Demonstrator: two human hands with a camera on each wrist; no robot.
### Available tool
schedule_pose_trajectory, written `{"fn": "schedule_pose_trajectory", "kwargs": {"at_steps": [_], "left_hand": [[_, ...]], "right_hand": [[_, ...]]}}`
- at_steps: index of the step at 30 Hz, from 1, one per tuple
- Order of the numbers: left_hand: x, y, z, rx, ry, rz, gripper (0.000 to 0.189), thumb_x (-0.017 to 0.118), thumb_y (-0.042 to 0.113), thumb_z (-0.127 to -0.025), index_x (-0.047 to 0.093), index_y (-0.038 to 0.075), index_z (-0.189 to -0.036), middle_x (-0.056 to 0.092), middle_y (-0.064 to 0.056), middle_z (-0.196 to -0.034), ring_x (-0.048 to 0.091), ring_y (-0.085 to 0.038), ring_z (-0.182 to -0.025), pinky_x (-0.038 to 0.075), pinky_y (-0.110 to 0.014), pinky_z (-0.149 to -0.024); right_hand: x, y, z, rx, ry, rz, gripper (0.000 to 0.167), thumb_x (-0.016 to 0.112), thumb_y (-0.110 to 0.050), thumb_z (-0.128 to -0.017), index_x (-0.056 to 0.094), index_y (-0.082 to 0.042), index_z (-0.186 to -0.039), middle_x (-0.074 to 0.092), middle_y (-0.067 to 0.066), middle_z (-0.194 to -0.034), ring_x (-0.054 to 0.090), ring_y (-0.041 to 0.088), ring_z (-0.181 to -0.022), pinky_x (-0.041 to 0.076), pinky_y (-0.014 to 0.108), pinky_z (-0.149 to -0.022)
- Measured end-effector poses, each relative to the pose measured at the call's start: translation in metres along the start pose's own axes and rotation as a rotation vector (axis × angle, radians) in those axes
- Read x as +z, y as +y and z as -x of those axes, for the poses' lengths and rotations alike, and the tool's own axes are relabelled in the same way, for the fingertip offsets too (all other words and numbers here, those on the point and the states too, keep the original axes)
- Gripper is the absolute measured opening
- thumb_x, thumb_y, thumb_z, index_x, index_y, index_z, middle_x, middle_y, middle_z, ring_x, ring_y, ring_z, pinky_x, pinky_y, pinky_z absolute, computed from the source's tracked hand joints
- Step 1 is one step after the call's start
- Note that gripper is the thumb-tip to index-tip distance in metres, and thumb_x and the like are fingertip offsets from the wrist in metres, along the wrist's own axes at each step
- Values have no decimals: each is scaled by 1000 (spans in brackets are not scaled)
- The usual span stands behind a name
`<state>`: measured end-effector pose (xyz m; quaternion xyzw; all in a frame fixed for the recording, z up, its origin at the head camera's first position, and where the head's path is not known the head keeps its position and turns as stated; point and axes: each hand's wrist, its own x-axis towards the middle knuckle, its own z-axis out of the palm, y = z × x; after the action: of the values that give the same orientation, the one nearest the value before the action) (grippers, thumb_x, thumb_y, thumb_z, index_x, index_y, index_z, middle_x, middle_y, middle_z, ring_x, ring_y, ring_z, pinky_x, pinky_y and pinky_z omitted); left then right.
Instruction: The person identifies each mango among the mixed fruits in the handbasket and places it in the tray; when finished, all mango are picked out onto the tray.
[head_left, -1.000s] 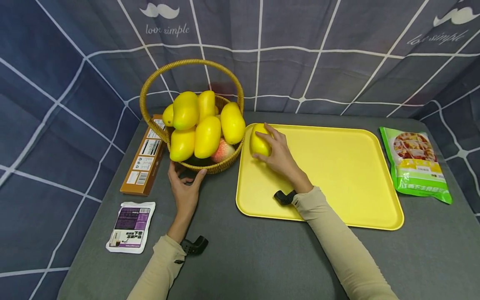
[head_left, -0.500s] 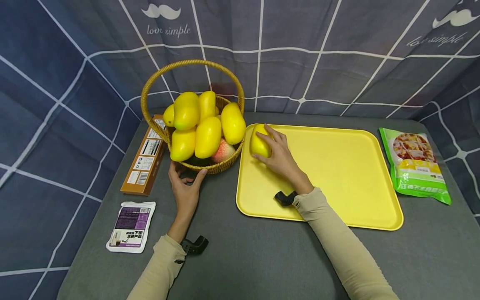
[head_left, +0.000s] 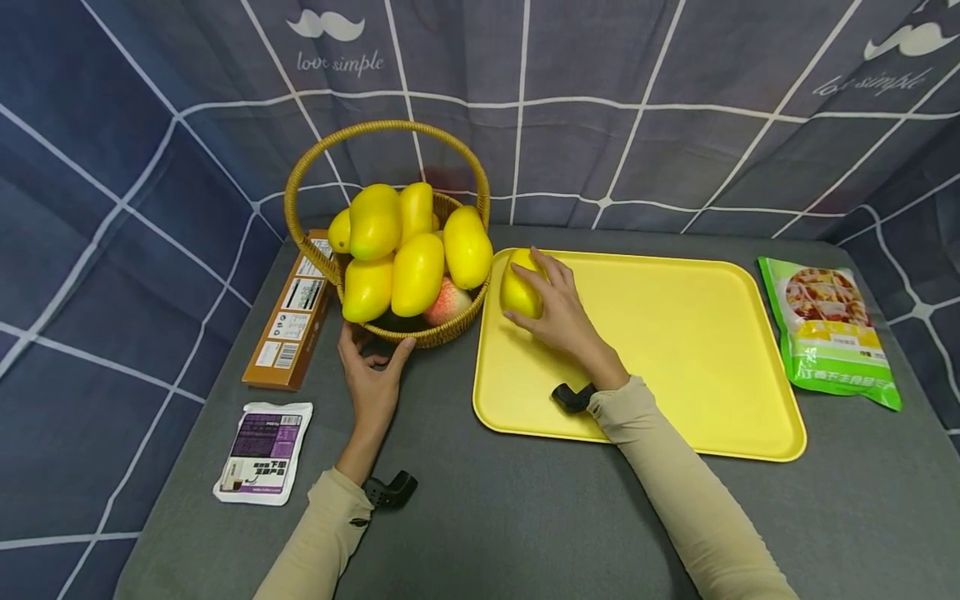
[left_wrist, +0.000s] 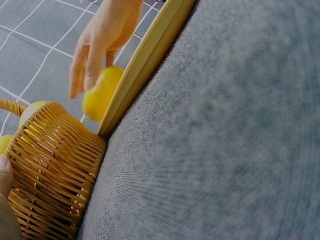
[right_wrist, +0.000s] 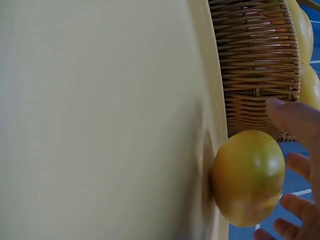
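A wicker basket (head_left: 442, 335) with a tall handle stands at the back left, heaped with yellow mangoes (head_left: 417, 275) and a pinkish peach (head_left: 447, 302). My left hand (head_left: 370, 392) touches its near outer side, thumb and fingers spread apart; the left wrist view shows the thumb (left_wrist: 5, 175) at the weave. One more mango (right_wrist: 248, 177) lies at the left end of the yellow tray (head_left: 637, 350). Around it my right hand (head_left: 558, 317) hovers with parted fingers, and the right wrist view shows a gap between the thumb (right_wrist: 287, 117) and the fruit.
Left of the basket lies a brown box (head_left: 288, 325), with a white and purple pouch (head_left: 264, 454) nearer the front. A green food packet (head_left: 828, 333) lies beyond the tray's right end. A dark checked curtain (head_left: 570, 150) closes off the back.
Both hands, the basket and the mango on the tray keep their places. Only the head view shifts very slightly.
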<state>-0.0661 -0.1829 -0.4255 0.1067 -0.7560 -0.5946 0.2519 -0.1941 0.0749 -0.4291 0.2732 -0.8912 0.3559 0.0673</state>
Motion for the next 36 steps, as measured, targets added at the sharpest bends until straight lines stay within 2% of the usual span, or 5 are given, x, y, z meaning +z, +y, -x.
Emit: {"fn": "schedule_pose_trajectory", "kwargs": {"at_steps": [5,10,21,29,36], "left_hand": [[0,0,0,-4,-1,-3,87,75,8,-87,19,3,-154,32,-26,-144,39,-36,-127,40,-48,-82],[-2,0,1,-1,-3,-3,86,75,9,-87,20,4,-154,32,-27,-143,40,-35,-126,41,-47,-82],[-1,1,1,-17,-3,-12,87,75,11,-87,20,5,-154,32,-25,-144,41,-35,-126,42,-42,-82],[0,0,1,-8,-6,5,86,74,9,-87,20,4,-154,32,-26,-143,41,-35,-125,40,-49,-83],[1,-1,1,-11,-1,7,86,75,9,-87,20,4,-154,32,-26,-143,40,-35,-125,40,-48,-82]], "right_hand": [[-4,-11,-8,-83,54,-29,72,81,-30,-81,51,-14,-143,28,16,-158,23,37,-142,26,55,-113],[-4,-27,-24,-128,29,-76,77,80,-37,-81,46,-19,-147,26,11,-159,28,31,-142,33,52,-111],[2,-48,-53,-118,-2,-122,77,78,-33,-84,41,-20,-150,26,20,-154,34,37,-140,39,48,-108],[9,-49,-54,-66,1,-145,76,79,-34,-83,43,-22,-149,34,20,-141,46,32,-123,43,44,-100],[12,-50,-55,-48,-4,-152,77,80,-35,-82,43,-24,-149,33,20,-141,45,32,-123,44,44,-100]]}}
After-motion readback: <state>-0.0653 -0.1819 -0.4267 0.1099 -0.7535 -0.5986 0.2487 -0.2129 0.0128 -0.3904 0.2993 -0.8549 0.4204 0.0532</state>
